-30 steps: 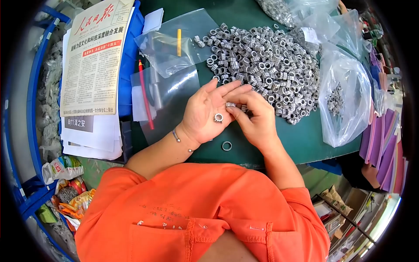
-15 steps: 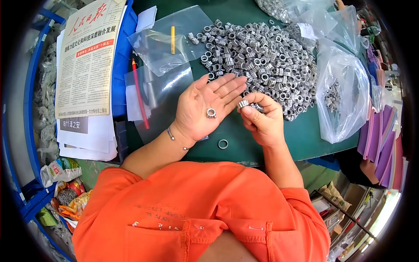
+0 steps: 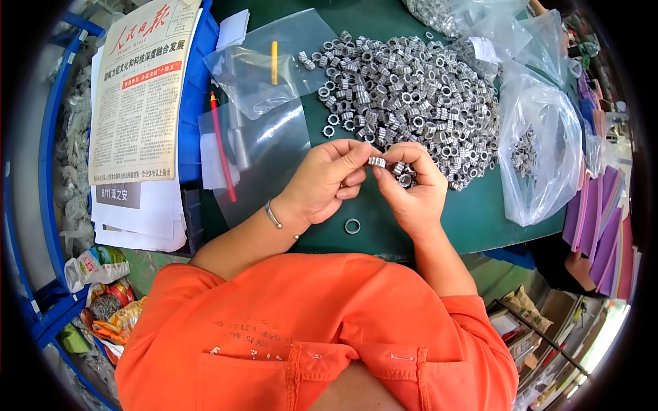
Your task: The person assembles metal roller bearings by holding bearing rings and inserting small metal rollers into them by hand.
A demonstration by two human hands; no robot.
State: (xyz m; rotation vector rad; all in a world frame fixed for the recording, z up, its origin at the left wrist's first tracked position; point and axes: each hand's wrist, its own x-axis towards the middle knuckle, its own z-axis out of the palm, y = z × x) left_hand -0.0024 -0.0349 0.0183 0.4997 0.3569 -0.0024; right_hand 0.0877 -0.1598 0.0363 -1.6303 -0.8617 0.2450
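Note:
My right hand (image 3: 417, 188) pinches a small metal toothed ring (image 3: 377, 162) between thumb and forefinger. My left hand (image 3: 330, 179) is closed, its thumb and forefinger meeting the same ring from the left. Its other fingers curl into the palm, which is hidden. More toothed rings (image 3: 406, 180) show under the curve of my right fingers; whether that hand holds them I cannot tell. Just beyond both hands lies a big pile of toothed rings (image 3: 425, 96). A single smooth-looking ring (image 3: 352, 226) lies on the green table (image 3: 315, 236) near my body.
Clear plastic bags (image 3: 541, 151) stand at the right, one with several rings inside. Flat plastic sheets (image 3: 264, 147), a red pen (image 3: 223, 147) and a yellow stick (image 3: 274, 63) lie at the left. A newspaper (image 3: 137, 103) covers papers beside a blue bin (image 3: 193, 89).
My left hand has turned from an open palm with a toothed ring on it to closed fingers. It now meets the ring in my right hand; the palm's ring is out of sight.

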